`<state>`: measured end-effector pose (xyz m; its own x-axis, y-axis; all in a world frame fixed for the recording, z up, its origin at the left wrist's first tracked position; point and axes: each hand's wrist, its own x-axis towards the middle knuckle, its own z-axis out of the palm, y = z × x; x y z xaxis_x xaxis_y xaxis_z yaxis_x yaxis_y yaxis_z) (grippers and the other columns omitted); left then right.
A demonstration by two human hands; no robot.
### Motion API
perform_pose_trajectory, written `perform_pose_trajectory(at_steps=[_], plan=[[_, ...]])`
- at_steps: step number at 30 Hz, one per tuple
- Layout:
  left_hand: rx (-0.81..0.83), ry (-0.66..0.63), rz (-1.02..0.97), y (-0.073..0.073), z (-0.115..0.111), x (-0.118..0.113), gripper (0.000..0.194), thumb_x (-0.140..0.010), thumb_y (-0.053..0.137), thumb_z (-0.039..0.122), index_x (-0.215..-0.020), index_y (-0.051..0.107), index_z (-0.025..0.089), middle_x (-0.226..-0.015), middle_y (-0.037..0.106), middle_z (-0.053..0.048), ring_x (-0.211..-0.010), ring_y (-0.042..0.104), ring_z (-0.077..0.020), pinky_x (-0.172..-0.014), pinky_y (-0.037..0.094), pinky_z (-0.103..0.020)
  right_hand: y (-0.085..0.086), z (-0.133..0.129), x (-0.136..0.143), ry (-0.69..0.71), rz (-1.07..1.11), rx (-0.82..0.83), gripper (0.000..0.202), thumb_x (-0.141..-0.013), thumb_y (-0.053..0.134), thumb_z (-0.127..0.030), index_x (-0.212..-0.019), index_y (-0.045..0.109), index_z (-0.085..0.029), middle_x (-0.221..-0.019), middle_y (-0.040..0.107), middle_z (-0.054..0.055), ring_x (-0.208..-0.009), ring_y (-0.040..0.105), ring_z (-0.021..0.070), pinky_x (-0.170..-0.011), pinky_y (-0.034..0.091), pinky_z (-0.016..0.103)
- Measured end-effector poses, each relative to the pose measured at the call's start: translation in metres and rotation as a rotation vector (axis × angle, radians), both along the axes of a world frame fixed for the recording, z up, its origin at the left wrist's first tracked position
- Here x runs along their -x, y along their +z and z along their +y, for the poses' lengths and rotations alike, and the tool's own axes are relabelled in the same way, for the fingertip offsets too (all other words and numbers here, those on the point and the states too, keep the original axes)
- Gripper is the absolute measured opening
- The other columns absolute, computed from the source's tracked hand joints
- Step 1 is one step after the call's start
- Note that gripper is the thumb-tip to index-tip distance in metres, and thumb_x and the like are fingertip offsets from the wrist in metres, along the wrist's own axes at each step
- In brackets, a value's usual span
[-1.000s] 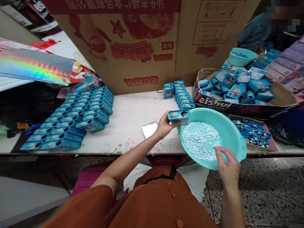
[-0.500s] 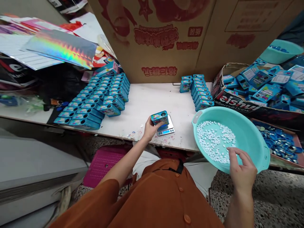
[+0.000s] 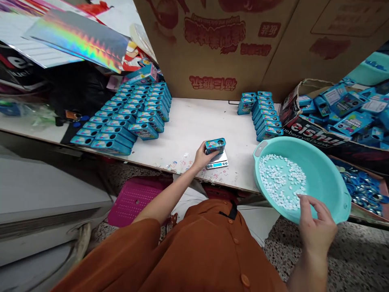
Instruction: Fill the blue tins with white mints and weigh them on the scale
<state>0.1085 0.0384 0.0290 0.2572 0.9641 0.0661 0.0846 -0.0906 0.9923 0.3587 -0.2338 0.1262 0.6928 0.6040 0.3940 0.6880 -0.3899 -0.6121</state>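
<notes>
My left hand [image 3: 203,157] is closed around a small blue tin [image 3: 215,144] with a round dark opening in its top. The tin is upright over the plate of a small silver digital scale [image 3: 217,164] with a lit blue display; whether it rests on the plate I cannot tell. At the right, my right hand [image 3: 317,223] is held over the near rim of a turquoise basin [image 3: 328,170], thumb and forefinger pinched together. Small white tablets [image 3: 279,178] lie scattered in the basin. Anything between those fingertips is too small to make out.
Rows of blue tins [image 3: 121,117] stand on the left of the white table [image 3: 194,121], and a shorter row [image 3: 267,115] stands at the right. A large carton [image 3: 212,52] closes off the back. Beyond the basin are a box of tins [image 3: 322,134] and a tray of blue-silver caps [image 3: 364,186].
The camera view has shifted slightly. My left hand has brought the tin a little right, more squarely over the scale. My right hand keeps its pinch at the basin.
</notes>
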Motion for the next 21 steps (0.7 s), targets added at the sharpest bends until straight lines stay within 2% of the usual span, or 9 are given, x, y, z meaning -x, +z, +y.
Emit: perform_pose_trajectory(at_steps=[3, 5, 10, 14, 18, 21], plan=[[-0.128, -0.022, 0.107, 0.005, -0.003, 0.011, 0.070, -0.067, 0.079, 0.036, -0.128, 0.047, 0.022, -0.128, 0.057, -0.009, -0.118, 0.056, -0.0223, -0.099, 0.046, -0.035, 0.000, 0.001, -0.001, -0.001, 0.002, 0.002, 0.030, -0.088, 0.056, -0.043, -0.084, 0.071, -0.017, -0.089, 0.070, 0.010, -0.089, 0.065, 0.0242, -0.080, 0.047, 0.032], [-0.215, 0.010, 0.181, 0.008, -0.007, 0.022, 0.072, -0.068, 0.079, 0.037, -0.130, 0.046, 0.023, -0.133, 0.054, -0.010, -0.122, 0.053, -0.0232, -0.105, 0.041, -0.038, -0.001, 0.003, -0.001, -0.002, 0.010, 0.002, 0.031, -0.088, 0.056, -0.043, -0.084, 0.071, -0.017, -0.089, 0.070, 0.010, -0.088, 0.065, 0.0243, -0.080, 0.047, 0.032], [-0.329, 0.187, 0.269, 0.002, -0.025, 0.053, 0.051, -0.082, 0.066, 0.039, -0.126, 0.048, 0.020, -0.121, 0.060, -0.010, -0.118, 0.055, -0.0218, -0.106, 0.039, -0.041, -0.004, 0.006, -0.001, -0.012, 0.037, 0.023, 0.032, -0.087, 0.056, -0.044, -0.085, 0.072, -0.016, -0.091, 0.070, 0.011, -0.090, 0.065, 0.0255, -0.079, 0.047, 0.033], [-0.289, 0.339, 0.328, -0.010, -0.041, 0.074, 0.036, -0.090, 0.053, 0.041, -0.119, 0.053, 0.019, -0.116, 0.062, -0.011, -0.113, 0.056, -0.0212, -0.099, 0.044, -0.038, -0.007, 0.005, -0.001, -0.019, 0.065, 0.059, 0.032, -0.087, 0.056, -0.044, -0.087, 0.072, -0.016, -0.093, 0.071, 0.011, -0.092, 0.065, 0.0260, -0.080, 0.046, 0.033], [-0.272, 0.433, 0.348, -0.019, -0.049, 0.083, 0.032, -0.094, 0.044, 0.041, -0.113, 0.055, 0.018, -0.111, 0.063, -0.011, -0.110, 0.057, -0.0203, -0.097, 0.044, -0.037, -0.011, 0.005, -0.002, -0.022, 0.069, 0.083, 0.033, -0.087, 0.056, -0.046, -0.089, 0.073, -0.016, -0.094, 0.071, 0.011, -0.093, 0.065, 0.0260, -0.083, 0.046, 0.034], [-0.287, 0.444, 0.361, -0.022, -0.048, 0.082, 0.030, -0.095, 0.042, 0.040, -0.111, 0.057, 0.018, -0.108, 0.064, -0.010, -0.108, 0.058, -0.0198, -0.098, 0.044, -0.037, -0.013, 0.005, -0.002, -0.024, 0.064, 0.108, 0.034, -0.087, 0.056, -0.047, -0.089, 0.073, -0.017, -0.093, 0.071, 0.010, -0.092, 0.065, 0.0258, -0.082, 0.045, 0.033]])
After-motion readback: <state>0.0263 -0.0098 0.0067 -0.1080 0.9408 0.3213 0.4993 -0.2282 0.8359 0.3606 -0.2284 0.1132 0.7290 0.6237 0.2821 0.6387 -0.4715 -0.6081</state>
